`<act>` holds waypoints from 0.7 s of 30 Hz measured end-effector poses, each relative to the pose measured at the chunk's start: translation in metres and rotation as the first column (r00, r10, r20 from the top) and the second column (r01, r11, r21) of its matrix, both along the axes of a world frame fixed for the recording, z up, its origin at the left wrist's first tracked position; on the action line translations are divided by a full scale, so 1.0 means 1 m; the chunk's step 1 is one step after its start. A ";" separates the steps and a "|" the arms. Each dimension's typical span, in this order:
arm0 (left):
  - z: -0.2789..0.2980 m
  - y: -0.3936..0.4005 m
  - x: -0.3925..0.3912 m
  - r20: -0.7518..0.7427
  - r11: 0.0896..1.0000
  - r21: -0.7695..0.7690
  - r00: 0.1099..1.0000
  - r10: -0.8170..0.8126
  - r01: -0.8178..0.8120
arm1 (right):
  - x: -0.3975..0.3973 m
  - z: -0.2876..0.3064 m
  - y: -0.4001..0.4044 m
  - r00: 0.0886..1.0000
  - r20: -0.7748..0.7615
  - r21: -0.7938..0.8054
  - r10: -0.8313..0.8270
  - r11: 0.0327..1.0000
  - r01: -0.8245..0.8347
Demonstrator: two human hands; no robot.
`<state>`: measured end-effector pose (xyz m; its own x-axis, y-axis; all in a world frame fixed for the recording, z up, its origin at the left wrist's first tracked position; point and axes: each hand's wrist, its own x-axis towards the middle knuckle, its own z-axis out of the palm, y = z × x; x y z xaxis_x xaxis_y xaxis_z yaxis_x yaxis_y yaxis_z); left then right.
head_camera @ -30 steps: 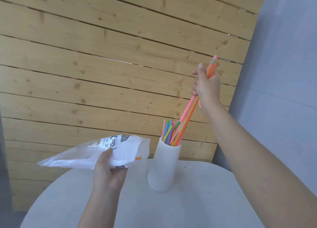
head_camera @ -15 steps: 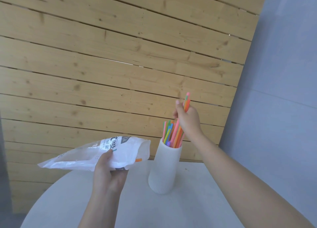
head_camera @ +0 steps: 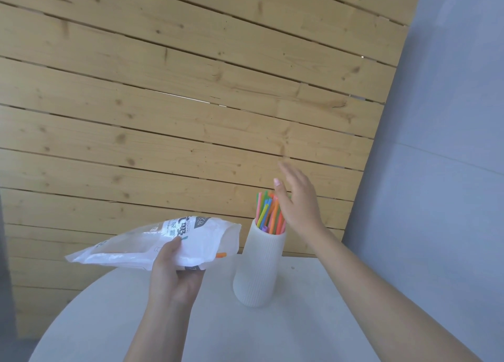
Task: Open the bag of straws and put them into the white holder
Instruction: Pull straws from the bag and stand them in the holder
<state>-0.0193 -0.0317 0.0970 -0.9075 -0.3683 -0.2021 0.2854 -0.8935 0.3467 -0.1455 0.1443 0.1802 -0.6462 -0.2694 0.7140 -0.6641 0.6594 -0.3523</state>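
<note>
A white ribbed holder point(head_camera: 259, 269) stands on the round white table point(head_camera: 313, 320). Several coloured straws point(head_camera: 266, 213) stick up out of its mouth. My right hand point(head_camera: 297, 202) hovers just above and to the right of the straws, fingers straight and spread, holding nothing. My left hand point(head_camera: 174, 269) grips the white plastic straw bag point(head_camera: 169, 241) from below, thumb on top, holding it level above the table. The bag's open end faces the holder, and an orange straw tip point(head_camera: 221, 254) pokes out of it.
A wall of horizontal wooden planks point(head_camera: 191, 102) rises behind the table. A grey-blue wall point(head_camera: 441, 143) stands at the right. The table's curved edge point(head_camera: 81, 301) runs down the left.
My right hand lowered the bunch of straws into the holder, let go and opened. The left hand and the bag stayed where they were.
</note>
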 end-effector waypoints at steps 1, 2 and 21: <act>0.001 0.000 0.000 -0.010 1.000 0.001 1.000 -0.006 0.006 | 0.001 -0.001 0.000 0.999 0.008 0.117 -0.032 0.993 0.031; 0.001 -0.001 0.001 -0.026 1.000 0.002 1.000 -0.016 0.016 | 0.003 -0.003 0.000 0.997 0.042 0.211 -0.062 0.976 0.052; 0.020 -0.007 0.014 -0.159 0.881 -0.463 0.970 -0.185 0.093 | 0.145 -0.069 -0.036 0.772 0.446 -0.795 0.452 0.597 0.110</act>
<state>-0.0051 -0.0389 0.1173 -0.9598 -0.2442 0.1386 0.2723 -0.6899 0.6707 0.0000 0.1085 0.1112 -0.9754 0.0204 0.2196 -0.2203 -0.1398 -0.9654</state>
